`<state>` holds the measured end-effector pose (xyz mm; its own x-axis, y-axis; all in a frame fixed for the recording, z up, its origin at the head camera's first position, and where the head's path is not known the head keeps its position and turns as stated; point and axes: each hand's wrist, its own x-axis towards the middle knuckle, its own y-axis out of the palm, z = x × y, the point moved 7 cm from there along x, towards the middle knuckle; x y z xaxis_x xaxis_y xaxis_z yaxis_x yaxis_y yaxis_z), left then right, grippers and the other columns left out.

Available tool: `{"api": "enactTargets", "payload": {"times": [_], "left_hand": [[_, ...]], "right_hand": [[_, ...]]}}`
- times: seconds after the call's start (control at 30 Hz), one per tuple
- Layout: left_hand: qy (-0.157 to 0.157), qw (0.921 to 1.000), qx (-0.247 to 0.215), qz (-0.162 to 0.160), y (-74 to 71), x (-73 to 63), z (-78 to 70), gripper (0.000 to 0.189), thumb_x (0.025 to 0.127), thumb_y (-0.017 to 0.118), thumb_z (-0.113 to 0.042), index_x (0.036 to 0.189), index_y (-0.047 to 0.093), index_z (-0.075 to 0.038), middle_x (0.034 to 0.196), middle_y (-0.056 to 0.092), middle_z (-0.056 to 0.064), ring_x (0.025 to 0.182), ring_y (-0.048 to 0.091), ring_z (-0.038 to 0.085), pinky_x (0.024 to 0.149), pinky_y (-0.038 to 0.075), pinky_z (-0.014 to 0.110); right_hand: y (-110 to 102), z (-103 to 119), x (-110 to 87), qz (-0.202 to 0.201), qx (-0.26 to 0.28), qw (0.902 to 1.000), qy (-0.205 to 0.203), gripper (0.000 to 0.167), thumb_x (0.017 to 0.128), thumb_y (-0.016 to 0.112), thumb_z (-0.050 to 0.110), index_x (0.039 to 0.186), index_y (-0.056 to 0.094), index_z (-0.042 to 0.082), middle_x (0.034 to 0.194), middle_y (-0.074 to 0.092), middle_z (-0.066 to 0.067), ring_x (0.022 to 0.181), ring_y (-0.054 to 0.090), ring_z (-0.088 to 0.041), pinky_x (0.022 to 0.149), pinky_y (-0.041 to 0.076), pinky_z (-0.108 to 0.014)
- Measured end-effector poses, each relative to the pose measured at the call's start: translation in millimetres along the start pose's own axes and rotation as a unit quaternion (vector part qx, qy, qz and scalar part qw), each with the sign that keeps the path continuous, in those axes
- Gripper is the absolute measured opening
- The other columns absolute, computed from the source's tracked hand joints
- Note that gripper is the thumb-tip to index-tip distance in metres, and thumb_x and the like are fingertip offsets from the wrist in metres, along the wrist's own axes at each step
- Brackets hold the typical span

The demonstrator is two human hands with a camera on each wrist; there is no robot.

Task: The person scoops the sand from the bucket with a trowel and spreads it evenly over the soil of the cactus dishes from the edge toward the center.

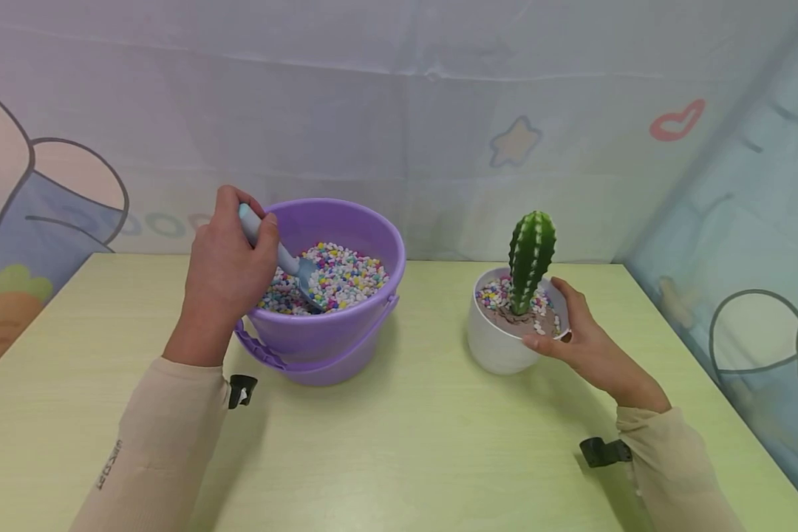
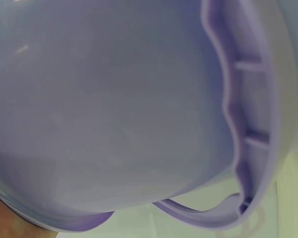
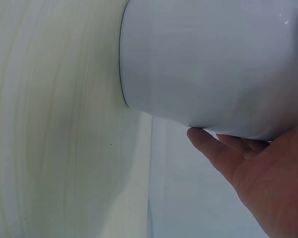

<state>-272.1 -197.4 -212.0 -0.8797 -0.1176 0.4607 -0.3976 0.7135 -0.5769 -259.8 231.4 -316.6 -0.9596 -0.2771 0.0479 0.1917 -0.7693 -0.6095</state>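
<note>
We noted a purple bucket (image 1: 309,334) left of the middle of the tabletop (image 1: 386,451), near its back edge, about half full of coloured beads (image 1: 352,273). The left hand (image 1: 229,258) gripped the handle of a blue scoop (image 1: 307,275), fingers and thumb wrapped round it; the scoop slanted down inside the bucket, its blade tip among the beads. In the left wrist view only the bucket's wall and its bail (image 2: 260,114) showed clearly, so we took the grip from the head view. The white pot (image 1: 495,349) appeared to stand on the tabletop toward the back right corner, well apart from the bucket. The right hand (image 1: 588,347) held it at its right side, thumb at the front near the rim, fingers spread round the far side. An upright cactus (image 1: 530,255) rose from brown soil (image 1: 505,319) in the pot; beads covered part of the soil, leaving a bare patch at the front. We judged the step in hand to be scooping beads. The next move, in our judgement, called for levelling the blade, lifting it past the bucket's rim without spilling, and keeping the pot steady.
</note>
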Motion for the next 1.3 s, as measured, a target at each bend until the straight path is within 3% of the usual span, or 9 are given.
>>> {"api": "enactTargets", "payload": {"times": [0.3,0.53,0.77,0.97,1.17,1.3], "left_hand": [[-0.009,0.9999,-0.011,0.001,0.7,0.7,-1.7,0.028,0.099,0.045,-0.027,0.116,0.042,-0.005,0.078,0.062,0.016,0.060,0.057,0.030,0.055,0.045,0.039],[-0.011,0.9998,-0.017,0.003,1.1,2.4,-1.6,0.028,0.098,0.047,-0.025,0.117,0.042,-0.006,0.079,0.063,0.014,0.061,0.057,0.029,0.055,0.044,0.038],[-0.014,0.9999,-0.007,0.000,0.1,-0.6,0.7,0.031,0.101,0.053,-0.030,0.117,0.040,-0.006,0.081,0.064,0.017,0.065,0.059,0.030,0.054,0.043,0.039],[-0.005,0.9999,-0.016,-0.004,-2.0,-0.5,-0.2,0.033,0.101,0.055,-0.031,0.116,0.042,-0.005,0.080,0.064,0.015,0.064,0.059,0.028,0.055,0.043,0.039],[0.005,0.9972,-0.074,0.003,-4.6,-0.1,2.4,0.036,0.100,0.057,-0.032,0.113,0.043,-0.001,0.084,0.067,0.014,0.063,0.063,0.022,0.057,0.047,0.031],[0.001,0.9887,-0.150,-0.005,-5.3,0.9,6.3,0.032,0.100,0.059,-0.026,0.110,0.042,-0.001,0.093,0.069,0.018,0.064,0.068,0.012,0.058,0.054,0.025]], "right_hand": [[-2.2,-1.0,-1.1,0.001,0.005,1.0000,0.001,0.095,0.096,0.066,0.029,0.156,-0.007,0.016,0.157,0.005,-0.014,0.138,0.021,-0.033,0.100,0.036,-0.053],[-3.9,-1.0,-1.0,-0.001,-0.008,1.0000,-0.001,0.095,0.097,0.065,0.028,0.156,-0.008,0.017,0.157,0.005,-0.014,0.137,0.023,-0.032,0.095,0.041,-0.040],[-0.2,-1.0,0.6,0.003,-0.006,1.0000,-0.001,0.096,0.096,0.065,0.029,0.156,-0.008,0.017,0.157,0.005,-0.015,0.137,0.022,-0.032,0.097,0.038,-0.049],[-0.7,-0.1,1.6,0.000,-0.008,1.0000,-0.002,0.095,0.096,0.065,0.029,0.156,-0.008,0.016,0.157,0.004,-0.015,0.137,0.022,-0.032,0.097,0.038,-0.051],[-0.1,-0.5,0.2,0.002,-0.005,1.0000,0.001,0.095,0.096,0.065,0.029,0.156,-0.008,0.017,0.157,0.005,-0.015,0.137,0.023,-0.033,0.097,0.038,-0.050],[0.4,0.5,-0.2,0.003,-0.004,1.0000,0.001,0.096,0.096,0.066,0.029,0.156,-0.008,0.016,0.157,0.005,-0.016,0.137,0.023,-0.033,0.097,0.038,-0.051]]}}
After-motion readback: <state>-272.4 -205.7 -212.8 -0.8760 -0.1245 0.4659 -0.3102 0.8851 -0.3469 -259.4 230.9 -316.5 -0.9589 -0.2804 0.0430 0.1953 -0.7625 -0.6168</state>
